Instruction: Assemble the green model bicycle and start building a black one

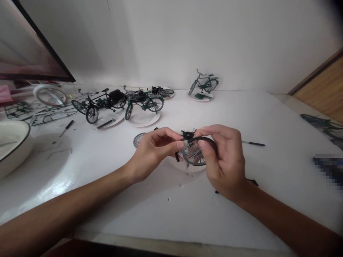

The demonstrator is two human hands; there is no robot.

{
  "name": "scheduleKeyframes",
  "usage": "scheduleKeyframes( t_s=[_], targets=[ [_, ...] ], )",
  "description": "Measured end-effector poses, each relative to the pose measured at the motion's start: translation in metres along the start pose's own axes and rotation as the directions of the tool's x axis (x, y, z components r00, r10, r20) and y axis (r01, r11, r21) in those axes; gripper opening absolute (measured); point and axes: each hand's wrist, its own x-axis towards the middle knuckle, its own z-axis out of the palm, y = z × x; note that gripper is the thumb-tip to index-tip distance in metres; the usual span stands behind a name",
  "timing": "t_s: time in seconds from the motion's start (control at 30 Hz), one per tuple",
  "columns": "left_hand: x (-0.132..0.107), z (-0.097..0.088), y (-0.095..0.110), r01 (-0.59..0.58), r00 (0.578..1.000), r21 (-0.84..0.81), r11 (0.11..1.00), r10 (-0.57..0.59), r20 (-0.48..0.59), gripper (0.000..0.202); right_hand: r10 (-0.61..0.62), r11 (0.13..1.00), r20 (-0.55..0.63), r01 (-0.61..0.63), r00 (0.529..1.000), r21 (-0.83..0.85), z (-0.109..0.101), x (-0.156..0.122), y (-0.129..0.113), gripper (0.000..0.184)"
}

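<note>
My left hand [155, 150] and my right hand [225, 159] meet over a white paper plate [187, 167] in the middle of the white table. Between them is a small spoked model bicycle wheel [193, 154] with a black tyre and a black part [188, 135] on top. My right hand's fingers curl round the wheel's rim. My left hand pinches the black part at the wheel's left edge. A second loose spoked wheel [138, 139] lies on the table just behind my left hand.
Several model bicycles stand on paper plates further back: a black one [98, 103], a green one [142, 103], another green one [203, 84] by the wall. A screwdriver [253, 144] lies right, a white bowl [10, 142] left, parts frames [40, 114] and a monitor [29, 46] far left.
</note>
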Motion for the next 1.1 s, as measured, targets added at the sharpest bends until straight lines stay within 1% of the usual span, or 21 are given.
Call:
scheduleKeyframes(
  t_s=[0.1,0.17,0.27,0.33,0.47,0.57,0.67,0.77,0.87,1.0,1.1],
  targets=[
    [0.001,-0.002,0.000,-0.006,1.000,-0.003,1.000,0.006,0.020,0.013,-0.009,1.000,-0.005,0.009,1.000,-0.005,0.000,-0.001,-0.001,0.036],
    [0.002,-0.003,0.001,-0.034,0.999,0.014,0.999,0.033,0.030,0.013,-0.049,0.999,-0.023,0.049,0.999,-0.016,0.000,-0.001,-0.004,0.038],
    [0.001,-0.004,0.002,-0.086,0.996,0.100,0.991,0.085,0.013,0.020,-0.090,0.996,-0.023,0.090,0.996,-0.013,-0.001,0.001,-0.010,0.040],
    [0.001,-0.005,0.003,-0.094,0.996,0.139,0.986,0.095,0.005,0.020,-0.096,0.995,-0.011,0.096,0.995,-0.014,-0.001,0.002,-0.013,0.041],
    [0.000,-0.004,0.003,-0.083,0.997,0.108,0.991,0.083,0.000,0.013,-0.111,0.993,-0.017,0.110,0.994,-0.053,-0.002,0.004,-0.014,0.039],
    [0.001,-0.001,0.002,-0.078,0.997,0.092,0.993,0.080,-0.020,0.013,-0.096,0.993,-0.011,0.095,0.995,-0.070,-0.002,0.006,-0.011,0.034],
    [0.001,0.002,0.001,-0.060,0.997,0.112,0.992,0.065,-0.047,0.017,-0.071,0.997,0.032,0.072,0.997,-0.036,-0.003,0.006,-0.009,0.030],
    [0.001,0.004,0.002,-0.042,0.995,0.144,0.989,0.054,-0.079,0.019,0.002,1.000,0.075,-0.004,0.997,0.030,-0.003,0.005,-0.007,0.028],
    [0.001,0.004,0.002,-0.038,0.995,0.146,0.988,0.051,-0.084,0.018,0.058,0.996,0.088,-0.064,0.994,0.065,-0.002,0.003,-0.006,0.026],
    [-0.001,0.005,0.002,-0.029,0.994,0.148,0.989,0.044,-0.101,0.021,0.057,0.994,0.086,-0.064,0.995,0.085,-0.001,0.003,-0.005,0.026],
    [-0.002,0.006,0.002,-0.018,0.994,0.144,0.989,0.033,-0.104,0.025,0.050,0.998,0.098,-0.054,0.994,0.043,-0.001,0.004,-0.007,0.027]
  ],
)
